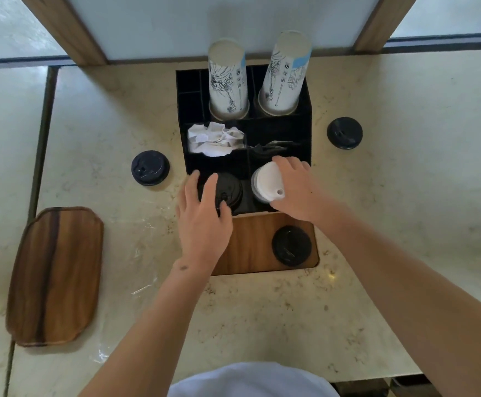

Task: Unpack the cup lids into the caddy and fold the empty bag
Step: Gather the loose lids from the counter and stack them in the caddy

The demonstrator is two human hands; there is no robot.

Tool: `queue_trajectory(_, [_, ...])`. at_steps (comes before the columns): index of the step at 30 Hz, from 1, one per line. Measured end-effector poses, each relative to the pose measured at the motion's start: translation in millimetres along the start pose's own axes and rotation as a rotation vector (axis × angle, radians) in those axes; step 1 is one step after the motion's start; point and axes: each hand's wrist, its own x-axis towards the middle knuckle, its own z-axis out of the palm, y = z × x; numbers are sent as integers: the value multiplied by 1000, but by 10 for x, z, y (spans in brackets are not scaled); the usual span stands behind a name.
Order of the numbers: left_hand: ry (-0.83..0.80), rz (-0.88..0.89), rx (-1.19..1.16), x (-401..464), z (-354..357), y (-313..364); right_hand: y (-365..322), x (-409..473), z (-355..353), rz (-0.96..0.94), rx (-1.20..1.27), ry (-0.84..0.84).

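Note:
A black caddy (305, 116) with a wooden front (250, 245) stands on the marble counter. My left hand (205, 216) rests on a stack of black lids (230, 190) in its front left compartment. My right hand (296, 187) grips a stack of white lids (265, 181) tilted in the front right compartment. Loose black lids lie on the counter to the left (150, 168) and to the right (344, 133), and one (291, 246) leans on the caddy's wooden front. The clear empty bag (144, 253) lies flat on the counter under my left forearm.
Two stacks of printed paper cups (228, 81) (283, 75) stand upside down in the rear compartments. White packets (216, 138) fill a middle compartment, dark items (273, 147) the one beside it. A wooden tray (54, 276) lies at the left.

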Motion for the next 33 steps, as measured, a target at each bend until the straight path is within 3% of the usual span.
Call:
queue_trajectory(3, [-124,4,157,59,-7,-264,-68,99,16,24,-17,-58])
queue_trajectory(9, [-226,-33,104,90,73,-459,-19,176,-25,-46,-52,-211])
queue_trajectory(17, [-187,-91,24,-19,166,-466,37,249,-42,-139,-113,-266])
queue_trajectory(33, [-174,-97,-52,-33,184,-522,42,354,51,-81,-180,-316])
